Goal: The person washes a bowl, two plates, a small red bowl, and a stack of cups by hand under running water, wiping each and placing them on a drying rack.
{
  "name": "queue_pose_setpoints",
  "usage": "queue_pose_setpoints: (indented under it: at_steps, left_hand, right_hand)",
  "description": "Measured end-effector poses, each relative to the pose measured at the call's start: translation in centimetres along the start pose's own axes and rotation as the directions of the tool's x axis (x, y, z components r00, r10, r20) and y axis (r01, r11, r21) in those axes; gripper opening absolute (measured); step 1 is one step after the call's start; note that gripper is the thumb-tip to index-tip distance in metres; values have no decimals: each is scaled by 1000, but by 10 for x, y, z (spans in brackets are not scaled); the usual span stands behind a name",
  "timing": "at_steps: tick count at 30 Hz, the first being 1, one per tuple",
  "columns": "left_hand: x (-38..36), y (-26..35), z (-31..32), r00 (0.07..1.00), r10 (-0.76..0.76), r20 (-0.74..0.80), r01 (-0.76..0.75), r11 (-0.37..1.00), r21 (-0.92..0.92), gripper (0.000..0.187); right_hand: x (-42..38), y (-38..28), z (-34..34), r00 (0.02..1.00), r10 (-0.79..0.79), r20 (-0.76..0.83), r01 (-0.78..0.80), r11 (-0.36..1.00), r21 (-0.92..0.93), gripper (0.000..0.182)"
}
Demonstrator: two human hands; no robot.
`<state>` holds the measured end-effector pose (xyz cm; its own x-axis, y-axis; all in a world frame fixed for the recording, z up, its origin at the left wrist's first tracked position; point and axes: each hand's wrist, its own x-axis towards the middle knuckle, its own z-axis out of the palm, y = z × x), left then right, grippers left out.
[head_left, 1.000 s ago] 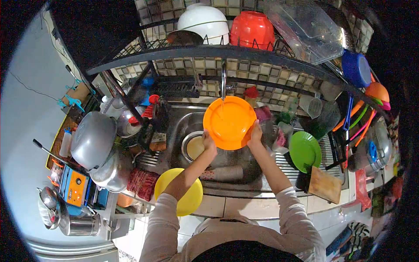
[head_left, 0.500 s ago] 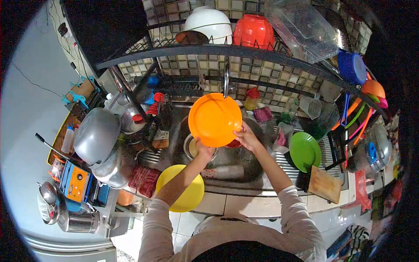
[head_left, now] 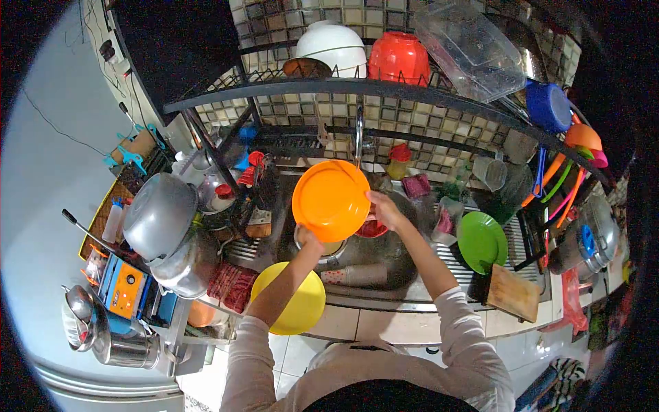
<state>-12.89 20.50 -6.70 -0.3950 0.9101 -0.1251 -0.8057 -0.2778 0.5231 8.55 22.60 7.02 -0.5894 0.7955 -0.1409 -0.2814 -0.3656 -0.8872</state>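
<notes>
An orange plate (head_left: 331, 200) is held between my two hands under the faucet (head_left: 359, 130), over the sink (head_left: 405, 264). My left hand (head_left: 312, 240) grips its lower left edge, and my right hand (head_left: 386, 211) grips its right edge. Behind the plate, a red bowl (head_left: 372, 228) and a metal bowl partly show in the sink. Stacked cups (head_left: 364, 275) lie on their side below them. A yellow plate (head_left: 302, 302) rests at the front left edge, partly under my left forearm.
On the right are a green plate (head_left: 482, 242) and a wooden board (head_left: 513, 293). Large metal pots (head_left: 161, 214) and a dark red cloth (head_left: 230, 285) sit at left. A black rack (head_left: 412, 93) with bowls spans above the sink.
The orange plate has moved slightly left and down in the view, and more of the red bowl shows. The surroundings have shifted slightly with the camera.
</notes>
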Motion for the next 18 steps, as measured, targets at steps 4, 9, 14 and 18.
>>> queue_pose_setpoints:
  at_steps: [4,9,14,18]
  left_hand:
    - [9,-3,-11,998,3,-58,0,998,55,44]
    - [37,-22,-41,990,88,-110,-83,995,51,30]
    - [-15,26,27,828,-552,-98,549,763,341,33]
    - [-46,40,64,747,-613,-258,662,649,374,50]
  right_hand:
    - [-1,6,3,971,-159,177,200,948,-246,33]
    - [17,19,-4,959,-253,-128,244,966,-79,27]
    - [-8,-16,7,955,-262,-138,265,964,-2,30]
    - [-33,-32,9,930,-367,-9,298,769,-565,30]
